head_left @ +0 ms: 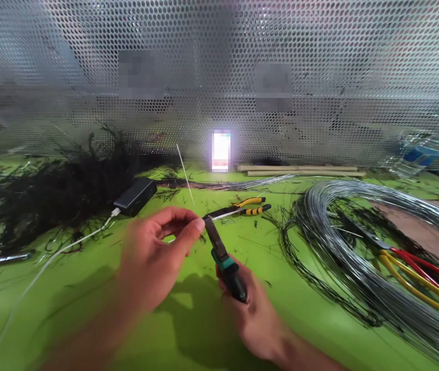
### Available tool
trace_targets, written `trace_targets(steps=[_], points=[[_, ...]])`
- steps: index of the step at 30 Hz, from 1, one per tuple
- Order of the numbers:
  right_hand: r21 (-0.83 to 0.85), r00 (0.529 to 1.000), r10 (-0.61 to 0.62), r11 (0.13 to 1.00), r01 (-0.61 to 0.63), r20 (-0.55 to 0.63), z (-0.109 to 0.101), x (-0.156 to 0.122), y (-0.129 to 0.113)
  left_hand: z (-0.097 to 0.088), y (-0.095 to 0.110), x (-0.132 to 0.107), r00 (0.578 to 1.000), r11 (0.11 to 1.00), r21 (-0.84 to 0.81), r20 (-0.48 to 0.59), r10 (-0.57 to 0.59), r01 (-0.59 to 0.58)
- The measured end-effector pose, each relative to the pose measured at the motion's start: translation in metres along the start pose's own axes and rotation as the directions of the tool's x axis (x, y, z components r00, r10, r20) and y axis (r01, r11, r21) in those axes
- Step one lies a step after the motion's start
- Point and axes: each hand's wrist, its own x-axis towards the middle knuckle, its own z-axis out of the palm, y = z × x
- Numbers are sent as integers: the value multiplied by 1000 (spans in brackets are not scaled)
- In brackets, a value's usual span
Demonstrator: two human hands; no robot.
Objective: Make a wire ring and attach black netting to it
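Note:
My left hand [157,252] is closed in a pinch on a thin pale wire [185,176] that sticks up and away from my fingertips. My right hand [252,309] grips the black and teal handles of a pair of pliers [221,255]. The jaws of the pliers meet the wire right at my left thumb and forefinger. Both hands hover just above the green table [188,319] near its middle.
Yellow-and-black pliers [242,206] lie just beyond my hands. A big coil of silver wire [362,247] with red and yellow handled cutters [424,278] fills the right. A black fibre heap [60,190], a black power bank [136,196] with white cable, and a lit phone [221,150] stand by the perforated wall.

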Motion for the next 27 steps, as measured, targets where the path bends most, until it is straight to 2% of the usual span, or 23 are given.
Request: trace_targets(steps=[2, 4, 5, 7, 9, 16, 18, 23, 27], points=[[18, 1000, -6, 1000, 6, 15, -1, 0, 0, -2, -2, 2, 999, 1000, 16, 22, 27, -27], [61, 999, 8, 998, -11, 48, -2, -1, -2, -2, -8, 3, 988, 981, 121, 15, 151, -152], [82, 998, 30, 996, -35, 58, -3, -1, -4, -2, -12, 3, 967, 948, 192, 10, 256, -253], [110, 995, 75, 991, -81, 63, -5, -2, -6, -1, -19, 3, 882, 838, 305, 15, 471, -453], [114, 993, 104, 987, -110, 59, -6, -3, -9, 0, -24, 2, 819, 764, 346, 22, 573, -544], [113, 973, 217, 968, -225, 79, -9, -5, -20, -9, -9, 6, 861, 739, 453, 159, 483, -498], [114, 958, 279, 952, -285, 68, -9, -8, -18, -10, -7, 5, 867, 744, 458, 147, 476, -487], [194, 924, 374, 903, -383, 83, -5, -20, -11, -7, -8, 2, 845, 715, 471, 144, 515, -517], [245, 887, 456, 854, -459, 73, -5, -25, -19, -6, -8, 2, 848, 725, 459, 140, 511, -513]])
